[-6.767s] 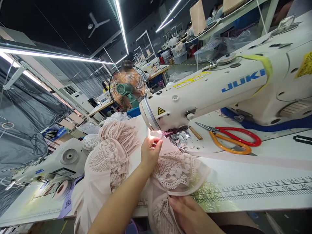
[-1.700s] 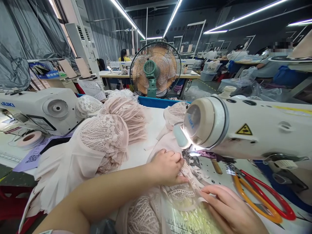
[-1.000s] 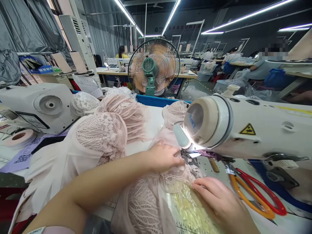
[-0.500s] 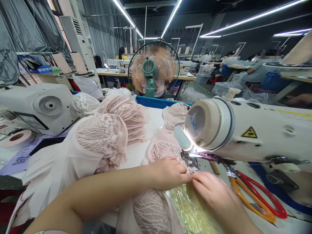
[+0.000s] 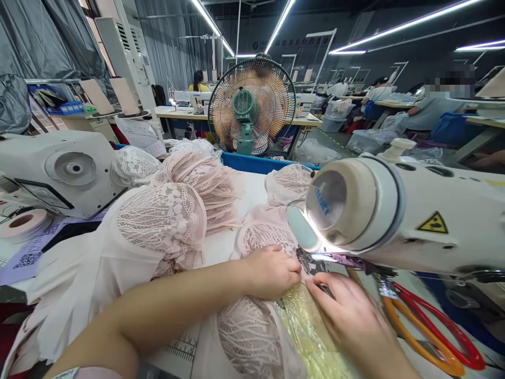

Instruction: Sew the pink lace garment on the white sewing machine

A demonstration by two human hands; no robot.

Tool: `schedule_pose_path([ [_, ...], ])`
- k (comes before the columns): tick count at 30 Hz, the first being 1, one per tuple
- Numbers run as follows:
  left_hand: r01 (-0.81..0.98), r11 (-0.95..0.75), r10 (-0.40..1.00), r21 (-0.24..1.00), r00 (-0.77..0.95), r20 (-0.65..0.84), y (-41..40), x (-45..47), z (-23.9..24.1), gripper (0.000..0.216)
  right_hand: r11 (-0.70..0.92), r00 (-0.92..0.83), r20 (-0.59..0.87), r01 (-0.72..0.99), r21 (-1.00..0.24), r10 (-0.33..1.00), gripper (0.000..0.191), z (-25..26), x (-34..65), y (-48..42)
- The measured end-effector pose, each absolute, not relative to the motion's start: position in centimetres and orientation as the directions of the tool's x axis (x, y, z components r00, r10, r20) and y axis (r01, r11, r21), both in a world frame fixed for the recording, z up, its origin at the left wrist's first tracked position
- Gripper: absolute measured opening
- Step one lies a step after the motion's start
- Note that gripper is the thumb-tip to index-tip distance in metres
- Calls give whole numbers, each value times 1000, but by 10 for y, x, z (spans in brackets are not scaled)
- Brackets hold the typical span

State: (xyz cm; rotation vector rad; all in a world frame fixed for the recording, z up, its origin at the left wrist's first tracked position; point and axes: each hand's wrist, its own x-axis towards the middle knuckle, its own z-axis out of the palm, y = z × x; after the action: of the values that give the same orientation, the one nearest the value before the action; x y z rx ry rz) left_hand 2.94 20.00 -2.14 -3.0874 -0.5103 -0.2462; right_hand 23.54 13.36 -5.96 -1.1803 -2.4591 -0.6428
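Nearest, toward 6 o'clock, pale pink lace garment (image 5: 252, 334) on bench, partly over ruler markings (image 5: 182, 348); another lace cup (image 5: 266, 237) lay just past the left hand, join hidden. Left hand (image 5: 272, 271), 5:30, had fingers curled close, apparently pinching fabric near the needle area; thumb mostly hidden. Right hand (image 5: 349, 308), 4:30, held its fingers narrow, tips at the same edge; a dark metallic bit showed between them, grip unclear. Yellowish clear film (image 5: 302, 329) lay between garment and right wrist, looked slick. Garment probably light, limp, easily shifted; lace likely snags or stretches, so best held by the plain edge, flat, both sides. Red-and-orange scissors (image 5: 430, 329) at 4, beside sewing machine (image 5: 351, 202) at 3, lamp lit. Lace pile (image 5: 161, 216) at 8:30, second machine (image 5: 71, 171) at 9. Farther, fan (image 5: 252, 105) at 12; people at benches, 1 to 2.
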Motion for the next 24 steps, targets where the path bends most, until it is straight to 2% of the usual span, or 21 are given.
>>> schedule_pose_path([
  [2,313,-950,311,21,931,189,198,28,-22,26,558,-606,507,786,266,613,29,-61,237,133],
  [5,306,-952,300,4,930,212,198,27,-23,20,532,-561,531,816,225,636,30,-59,233,132],
  [11,349,-937,350,23,931,102,207,30,-20,20,512,-532,525,836,199,665,31,-57,227,131],
  [19,344,-939,345,21,937,62,216,30,-19,25,554,-571,510,807,204,643,26,-61,240,133],
  [24,366,-930,366,42,931,3,223,31,-15,27,572,-565,513,804,163,647,22,-60,242,134],
])
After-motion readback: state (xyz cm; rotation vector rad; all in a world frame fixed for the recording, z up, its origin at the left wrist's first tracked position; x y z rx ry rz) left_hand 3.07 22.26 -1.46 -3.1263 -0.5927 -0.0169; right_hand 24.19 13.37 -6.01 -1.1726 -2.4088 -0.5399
